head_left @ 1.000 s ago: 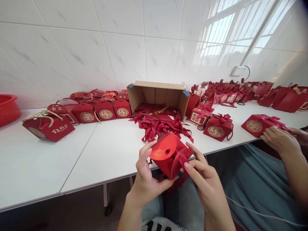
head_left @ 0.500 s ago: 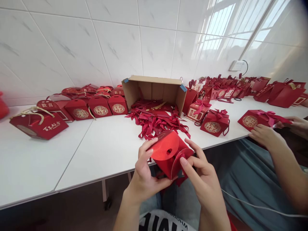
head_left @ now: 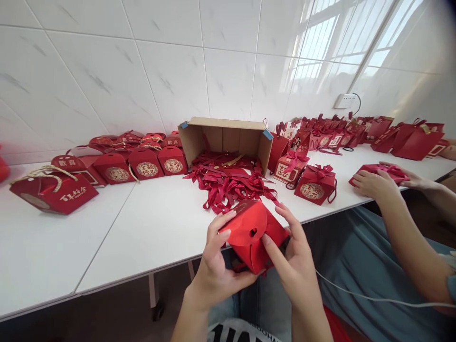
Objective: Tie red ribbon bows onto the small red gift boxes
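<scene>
Between my hands, just in front of the table edge, is a red paper gift box (head_left: 245,228) with rounded top flaps. One flap with a small hole stands up on the left. My left hand (head_left: 217,259) is wrapped round the box's left side and underside. On the right, my right hand (head_left: 290,259) grips the box, its thumb pressing on a folded flap at the top. Behind the box, a heap of dark red ribbons (head_left: 231,183) spills out of a cardboard carton (head_left: 223,122) lying on its side.
Red boxes (head_left: 146,164) stand in rows at the left, with a rope-handled box (head_left: 60,190) before them. Ribboned boxes (head_left: 315,185) and many red bags line the right. At far right, a co-worker's hands (head_left: 377,183) hold another red box (head_left: 386,172) on the white table (head_left: 142,237).
My right thumb has pushed the right flap of the box down and inward. The co-worker's hands have moved over their box, which now lies farther back on the table.
</scene>
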Available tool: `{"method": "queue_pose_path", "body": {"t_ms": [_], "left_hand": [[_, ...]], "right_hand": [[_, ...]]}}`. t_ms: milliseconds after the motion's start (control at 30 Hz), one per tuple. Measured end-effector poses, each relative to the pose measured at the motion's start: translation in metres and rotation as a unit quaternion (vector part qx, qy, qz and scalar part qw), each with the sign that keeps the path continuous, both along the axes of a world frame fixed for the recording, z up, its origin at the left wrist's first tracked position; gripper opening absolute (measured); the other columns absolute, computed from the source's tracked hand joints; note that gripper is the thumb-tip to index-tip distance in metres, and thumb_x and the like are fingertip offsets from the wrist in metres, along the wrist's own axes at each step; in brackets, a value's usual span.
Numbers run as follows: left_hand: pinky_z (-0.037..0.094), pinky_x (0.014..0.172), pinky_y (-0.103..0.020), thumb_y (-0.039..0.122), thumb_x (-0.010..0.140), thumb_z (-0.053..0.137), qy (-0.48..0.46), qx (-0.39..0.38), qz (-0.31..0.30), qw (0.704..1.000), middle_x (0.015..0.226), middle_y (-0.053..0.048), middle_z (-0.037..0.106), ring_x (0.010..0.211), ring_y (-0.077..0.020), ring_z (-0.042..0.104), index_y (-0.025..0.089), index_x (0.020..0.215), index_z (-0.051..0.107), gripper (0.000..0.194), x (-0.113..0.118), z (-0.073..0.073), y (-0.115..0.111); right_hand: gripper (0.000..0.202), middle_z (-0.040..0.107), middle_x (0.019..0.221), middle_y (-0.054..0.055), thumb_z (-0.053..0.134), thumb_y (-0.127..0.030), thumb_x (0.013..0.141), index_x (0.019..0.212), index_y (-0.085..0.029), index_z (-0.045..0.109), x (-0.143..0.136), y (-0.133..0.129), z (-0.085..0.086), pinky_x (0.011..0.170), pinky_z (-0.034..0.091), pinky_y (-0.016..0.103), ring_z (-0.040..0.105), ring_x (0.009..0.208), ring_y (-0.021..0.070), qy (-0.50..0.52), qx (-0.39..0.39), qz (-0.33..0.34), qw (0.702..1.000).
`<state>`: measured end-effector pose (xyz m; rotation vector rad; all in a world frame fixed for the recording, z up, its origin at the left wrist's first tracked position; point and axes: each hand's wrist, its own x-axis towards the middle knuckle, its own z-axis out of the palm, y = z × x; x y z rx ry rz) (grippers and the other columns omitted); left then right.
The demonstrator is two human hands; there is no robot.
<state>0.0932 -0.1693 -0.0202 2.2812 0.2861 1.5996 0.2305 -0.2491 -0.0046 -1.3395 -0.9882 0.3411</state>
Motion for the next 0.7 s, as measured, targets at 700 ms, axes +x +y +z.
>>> {"method": "queue_pose_path", "body": {"t_ms": [700], "left_hand": [[0.045, 0.096, -0.052, 0.014, 0.060, 0.078, 0.026, -0.022, 0.003, 0.999, 0.133, -0.018, 0.039, 0.123, -0.0331, 0.045, 0.023, 0.142, 0.017, 0.102, -0.0037, 0.0003, 0.0050]], "right_hand": [[0.013, 0.037, 0.140, 0.010, 0.053, -0.023, 0.085, 0.097, -0.022, 0.058, 0.0004, 0.0053, -0.0001, 0.106, 0.027, 0.052, 0.033, 0.133, 0.0294, -0.119, 0.011, 0.022, 0.993]]}}
